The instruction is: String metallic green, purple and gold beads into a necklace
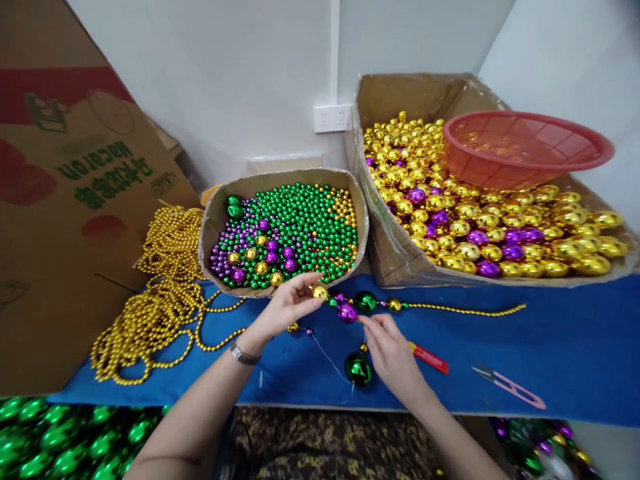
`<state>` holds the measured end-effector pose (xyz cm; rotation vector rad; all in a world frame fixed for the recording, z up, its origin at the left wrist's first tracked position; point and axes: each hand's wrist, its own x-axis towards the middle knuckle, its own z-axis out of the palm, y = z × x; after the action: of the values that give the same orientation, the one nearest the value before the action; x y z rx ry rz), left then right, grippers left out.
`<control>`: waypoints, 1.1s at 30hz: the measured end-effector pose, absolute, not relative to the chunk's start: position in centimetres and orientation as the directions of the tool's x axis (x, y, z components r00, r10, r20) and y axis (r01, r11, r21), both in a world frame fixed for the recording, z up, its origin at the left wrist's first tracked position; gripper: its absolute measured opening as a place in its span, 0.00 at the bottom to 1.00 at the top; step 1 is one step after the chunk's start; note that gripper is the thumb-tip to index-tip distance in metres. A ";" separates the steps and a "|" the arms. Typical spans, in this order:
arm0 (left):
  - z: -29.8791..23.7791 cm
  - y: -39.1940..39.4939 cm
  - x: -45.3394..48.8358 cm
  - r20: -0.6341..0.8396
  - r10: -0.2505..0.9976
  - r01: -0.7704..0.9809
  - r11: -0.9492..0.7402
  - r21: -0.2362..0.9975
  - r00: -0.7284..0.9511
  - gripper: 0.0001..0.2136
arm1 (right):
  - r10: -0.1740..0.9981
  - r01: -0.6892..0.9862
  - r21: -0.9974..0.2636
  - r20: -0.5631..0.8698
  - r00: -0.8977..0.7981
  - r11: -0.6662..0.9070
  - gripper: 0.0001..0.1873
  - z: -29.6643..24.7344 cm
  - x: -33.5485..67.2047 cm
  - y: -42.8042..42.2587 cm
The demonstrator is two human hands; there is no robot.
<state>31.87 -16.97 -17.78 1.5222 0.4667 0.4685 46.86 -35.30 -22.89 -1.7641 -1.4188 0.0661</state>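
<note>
My left hand (290, 303), with a metal watch on its wrist, pinches a gold bead (320, 292) between thumb and fingers. My right hand (390, 347) is closed at the fingertips beside a large purple bead (347, 313) of the same bead strand; whether it grips the bead or its thread is too small to tell. Along the strand come a large green bead (366, 301), a smaller gold bead (395, 305) and a chain of tiny gold beads (465, 309) lying to the right. Below my hands, a thin white thread (327, 357) runs to another large green bead (359, 369).
Small beads fill a cardboard box (206, 233); a larger box (395, 267) holds gold and purple beads and a red plastic basket (530, 170). Gold bead chains (145, 327) lie left. Pink-handled thread snips (515, 387) and a red-yellow tool (430, 358) rest on the blue cloth (575, 360).
</note>
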 end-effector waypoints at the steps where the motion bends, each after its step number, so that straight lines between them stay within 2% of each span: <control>1: -18.0 -17.0 31.9 -0.003 0.577 -0.016 0.028 0.999 0.817 0.23 | 0.823 0.744 -0.668 0.423 0.379 0.000 0.15 -22.8 46.9 -35.4; 3: -18.4 -17.2 32.0 -0.025 0.614 -0.035 0.085 0.996 0.789 0.24 | 0.816 0.638 -0.769 0.353 0.457 -0.024 0.14 -22.9 46.8 -35.5; 6: -18.7 -17.4 32.0 -0.077 0.675 -0.043 0.160 0.986 0.734 0.24 | 0.787 0.368 -0.928 0.190 0.586 -0.050 0.12 -23.4 46.7 -35.6; 8: -18.7 -17.4 32.0 -0.100 0.709 -0.040 0.178 0.983 0.698 0.22 | 0.776 0.210 -0.977 0.103 0.622 -0.039 0.13 -23.7 46.6 -35.5; 11: -18.4 -17.3 31.9 -0.116 0.717 -0.040 0.196 0.980 0.687 0.21 | 0.781 0.142 -0.989 0.064 0.622 -0.031 0.12 -23.9 46.5 -35.5; 15: -18.3 -17.3 31.7 -0.145 0.703 -0.037 0.237 0.971 0.696 0.18 | 0.797 0.226 -0.973 0.104 0.595 -0.041 0.11 -23.7 46.7 -35.6; 17: -18.3 -17.5 31.7 -0.125 0.713 -0.033 0.204 0.978 0.689 0.18 | 0.799 0.396 -0.917 0.209 0.564 -0.040 0.10 -23.6 46.8 -35.6; 19: -18.2 -17.8 31.7 -0.094 0.712 -0.038 0.168 0.985 0.696 0.18 | 0.787 0.588 -0.809 0.356 0.504 -0.011 0.10 -23.7 46.8 -35.5; 21: -18.2 -18.2 31.8 -0.080 0.702 -0.050 0.163 0.985 0.708 0.18 | 0.771 0.708 -0.706 0.454 0.446 0.006 0.10 -23.9 46.7 -35.4; 24: -18.3 -18.8 32.0 -0.104 0.677 -0.050 0.205 0.978 0.729 0.18 | 0.763 0.762 -0.645 0.463 0.451 -0.058 0.13 -24.0 46.5 -35.1; 26: -18.3 -19.0 32.1 -0.118 0.671 -0.048 0.223 0.974 0.732 0.18 | 0.773 0.738 -0.669 0.420 0.475 -0.091 0.14 -24.0 46.5 -35.1; 29: -18.4 -19.1 32.2 -0.111 0.692 -0.053 0.210 0.976 0.713 0.18 | 0.845 0.559 -0.825 0.237 0.480 -0.086 0.14 -24.2 46.6 -35.3; 31: -18.4 -19.2 32.3 -0.108 0.701 -0.046 0.197 0.979 0.705 0.18 | 0.882 0.349 -0.931 0.075 0.466 -0.105 0.15 -24.4 46.7 -35.4; 33: -18.3 -19.4 32.3 -0.103 0.700 -0.038 0.184 0.982 0.707 0.18 | 0.887 0.135 -0.981 -0.060 0.458 -0.137 0.17 -24.7 46.7 -35.3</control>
<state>32.28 -19.38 -18.34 1.2944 0.6267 0.5709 46.69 -35.33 -24.75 -1.5886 -0.9141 0.8400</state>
